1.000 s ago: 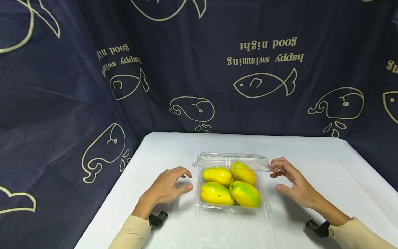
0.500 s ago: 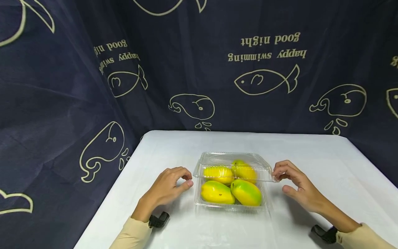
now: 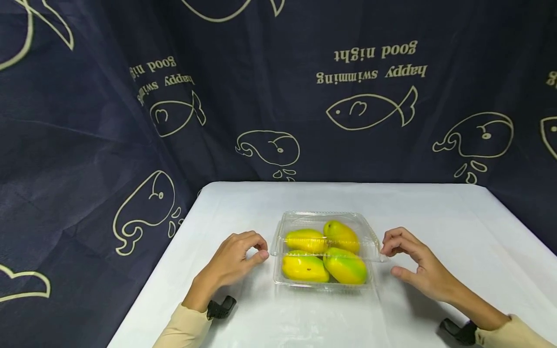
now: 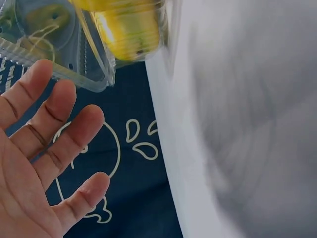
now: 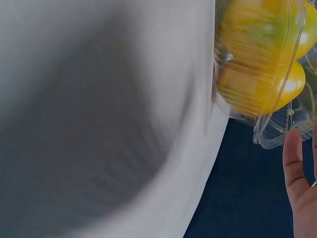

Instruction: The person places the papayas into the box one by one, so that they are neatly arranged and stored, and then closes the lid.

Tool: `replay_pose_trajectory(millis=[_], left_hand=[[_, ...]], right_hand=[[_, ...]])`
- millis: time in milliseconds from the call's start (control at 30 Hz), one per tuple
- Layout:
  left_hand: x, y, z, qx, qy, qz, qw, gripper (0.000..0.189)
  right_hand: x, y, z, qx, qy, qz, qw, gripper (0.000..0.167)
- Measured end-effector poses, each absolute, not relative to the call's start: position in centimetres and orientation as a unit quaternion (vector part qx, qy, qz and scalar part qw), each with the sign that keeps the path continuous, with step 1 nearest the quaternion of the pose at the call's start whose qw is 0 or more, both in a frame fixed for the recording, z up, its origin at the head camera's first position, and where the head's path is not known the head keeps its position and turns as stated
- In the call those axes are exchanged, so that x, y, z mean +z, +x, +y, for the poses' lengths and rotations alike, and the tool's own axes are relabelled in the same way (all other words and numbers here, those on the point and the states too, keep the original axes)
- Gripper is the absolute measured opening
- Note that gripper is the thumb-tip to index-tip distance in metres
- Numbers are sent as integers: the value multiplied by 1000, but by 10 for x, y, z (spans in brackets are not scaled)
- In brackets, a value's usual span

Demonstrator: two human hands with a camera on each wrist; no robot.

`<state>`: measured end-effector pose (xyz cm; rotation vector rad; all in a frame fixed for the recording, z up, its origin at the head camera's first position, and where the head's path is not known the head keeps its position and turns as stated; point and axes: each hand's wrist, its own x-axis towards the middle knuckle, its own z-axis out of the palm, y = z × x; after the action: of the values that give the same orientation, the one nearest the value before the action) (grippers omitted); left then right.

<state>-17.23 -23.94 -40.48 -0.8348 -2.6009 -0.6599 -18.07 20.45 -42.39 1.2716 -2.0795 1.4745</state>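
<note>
A clear plastic clamshell box (image 3: 319,286) sits mid-table in the head view with several yellow-green mangoes (image 3: 345,267) inside. Its hinged lid (image 3: 300,220) is tilted over the rear mangoes, its front edge raised above the base. My left hand (image 3: 237,258) is at the lid's left edge, fingers bent loosely and thumb apart; in the left wrist view its straighter fingertips (image 4: 91,116) reach toward the lid's rim (image 4: 96,85). At the lid's right front corner, my right hand (image 3: 422,266) touches the rim with its fingertips, thumb lower and apart. Neither hand grips anything.
A white cloth covers the table (image 3: 235,203). Behind it and to the left hangs a dark blue curtain (image 3: 261,96) printed with fish and whales. Black wrist cameras (image 3: 222,308) sit at both wrists.
The lid has swung forward and down from its raised position, now covering more of the mangoes. My right hand has moved slightly toward me along with its edge; my left hand has barely moved.
</note>
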Motion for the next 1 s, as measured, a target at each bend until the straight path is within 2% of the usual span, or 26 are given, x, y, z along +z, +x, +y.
replay_pose_trajectory(millis=[300,567,800,1000], left_hand=[[-406,-169,-235,-221,-302,-915,152,11],[-406,-166,-232,-203,-303,-921,134,22],[-411,-164,-232,-200,-299,-926,120,31],[-416,-161,-230,-204,-281,-934,82,35]], right_hand=[[-430,-173,202,484,419,-750,165,45],[-424,-159,194,463,368,-793,149,37],[-431,-154,189,457,365,-793,170,35],[-435,-145,185,458,312,-816,166,31]])
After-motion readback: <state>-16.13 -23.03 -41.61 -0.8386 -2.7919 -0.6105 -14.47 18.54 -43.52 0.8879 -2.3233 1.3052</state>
